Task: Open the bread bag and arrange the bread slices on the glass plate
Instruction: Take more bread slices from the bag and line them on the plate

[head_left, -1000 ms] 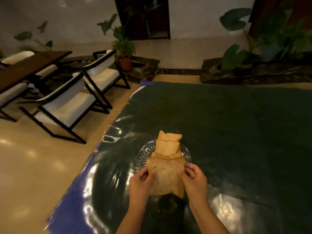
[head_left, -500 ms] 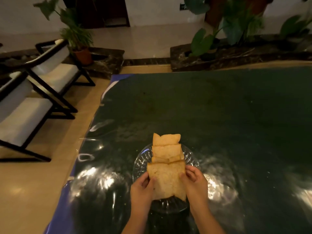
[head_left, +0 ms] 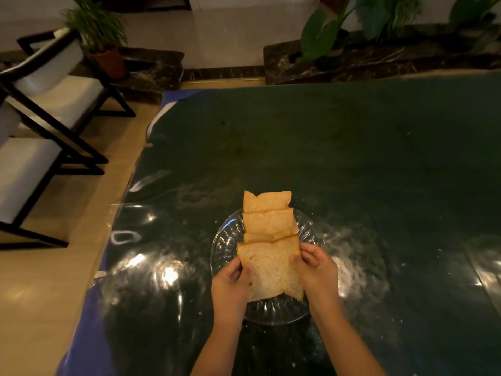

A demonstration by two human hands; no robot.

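Fingers (head_left: 307,257) of both hands pinch the nearest bread slice's (head_left: 271,270) sides.

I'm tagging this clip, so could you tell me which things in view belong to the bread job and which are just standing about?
Job: left hand, right hand, near slice, overlapped slices, glass plate.
Standing about: chairs, potted plant.

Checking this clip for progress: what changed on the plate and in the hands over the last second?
Little changed. The camera tilted down and shifted, so chairs and plants slid in frame. The left hand and right hand kept pinching the nearest bread slice by its side edges over the glass plate, neither letting go. The overlapping row of slices beyond it stayed as it was.
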